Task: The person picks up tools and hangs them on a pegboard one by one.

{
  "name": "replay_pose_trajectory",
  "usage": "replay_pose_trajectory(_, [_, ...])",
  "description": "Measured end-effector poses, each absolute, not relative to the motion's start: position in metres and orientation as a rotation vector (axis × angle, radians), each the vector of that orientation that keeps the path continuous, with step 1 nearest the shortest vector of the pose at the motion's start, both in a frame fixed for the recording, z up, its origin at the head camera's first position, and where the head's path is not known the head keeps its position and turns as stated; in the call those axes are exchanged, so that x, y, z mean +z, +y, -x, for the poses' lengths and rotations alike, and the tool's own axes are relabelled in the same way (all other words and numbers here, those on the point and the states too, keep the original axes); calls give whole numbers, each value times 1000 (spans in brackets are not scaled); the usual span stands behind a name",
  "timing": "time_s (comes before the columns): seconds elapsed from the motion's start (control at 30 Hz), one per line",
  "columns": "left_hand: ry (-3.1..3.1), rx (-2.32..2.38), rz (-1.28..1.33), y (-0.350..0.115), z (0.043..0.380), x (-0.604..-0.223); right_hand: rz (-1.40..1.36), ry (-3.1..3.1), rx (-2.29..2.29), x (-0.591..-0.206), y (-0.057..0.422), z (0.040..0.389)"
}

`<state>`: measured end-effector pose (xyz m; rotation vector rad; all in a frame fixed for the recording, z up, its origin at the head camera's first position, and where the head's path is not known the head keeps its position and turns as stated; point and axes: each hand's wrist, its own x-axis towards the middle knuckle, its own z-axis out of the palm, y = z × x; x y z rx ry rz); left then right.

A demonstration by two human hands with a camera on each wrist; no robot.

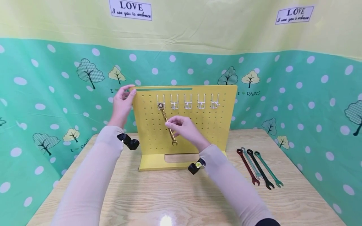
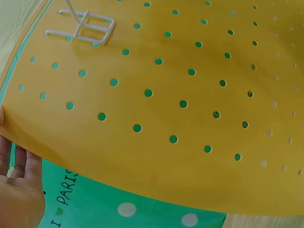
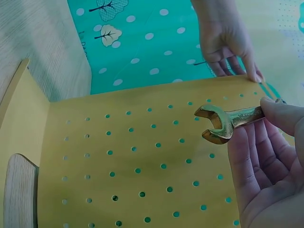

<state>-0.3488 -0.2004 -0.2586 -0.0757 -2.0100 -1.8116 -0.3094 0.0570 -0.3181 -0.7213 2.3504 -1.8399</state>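
A yellow pegboard point(image 1: 147, 131) stands upright on its base on the table. My left hand point(image 1: 121, 105) grips its upper left corner, thumb in front and fingers behind the edge. Between thumb and fingers, my right hand point(image 1: 185, 128) pinches a gold combination wrench point(image 1: 164, 115) by its shaft. The wrench slants in front of the board, its ring end up, overlapping the leftmost white hook point(image 1: 157, 99) in the head view. Its open-jaw end point(image 3: 219, 124) points down toward the base and shows large in the right wrist view.
Several more white wire hooks point(image 1: 188, 105) run in a row to the right. On the table's right side lie a red wrench point(image 1: 248, 166), a silver wrench point(image 1: 251, 163), a black wrench point(image 1: 260, 169) and a green wrench point(image 1: 268, 169). A patterned curtain point(image 1: 169, 72) hangs behind.
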Motion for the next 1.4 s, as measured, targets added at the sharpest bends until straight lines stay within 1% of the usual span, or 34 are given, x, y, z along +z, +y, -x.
replay_pose_trajectory(0.83, [-2002,-1820,69,-201,352,-261,548,2253,-1899,-335,34,332])
replay_pose_trajectory(1.1, [-2004,-1814,68,-201,353,-262,578,2231,-1909,-338,41,331])
replay_pose_trajectory(1.4, [-2009,-1803,75,-200,351,-261,684,2249,-1854,-339,55,327])
